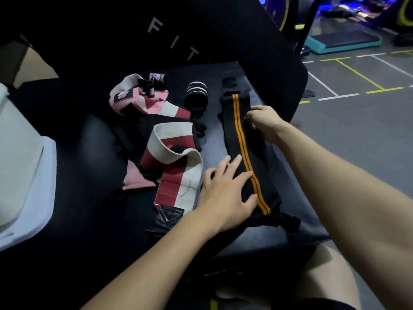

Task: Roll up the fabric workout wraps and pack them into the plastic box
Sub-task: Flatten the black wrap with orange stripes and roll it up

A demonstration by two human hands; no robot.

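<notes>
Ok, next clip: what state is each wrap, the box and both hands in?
Black wrap with orange stripe: unrolled, flat on the bench.
Black-and-white wrap: rolled up.
Red-and-white wrap: unrolled, loosely folded.
Pink wrap: unrolled, crumpled.
Plastic box: contents not visible.
Left hand: flat, pressing the black wrap.
Right hand: pinching the black wrap.

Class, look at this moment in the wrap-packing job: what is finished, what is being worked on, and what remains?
Done: one black-and-white striped wrap sits rolled on the bench pad. In hand: the black wrap with the orange stripe lies flat; the left hand presses its near end and the right hand pinches its far edge. Left: the red-and-white wrap and pink wrap lie unrolled. Nothing visibly sits in the plastic box.
</notes>
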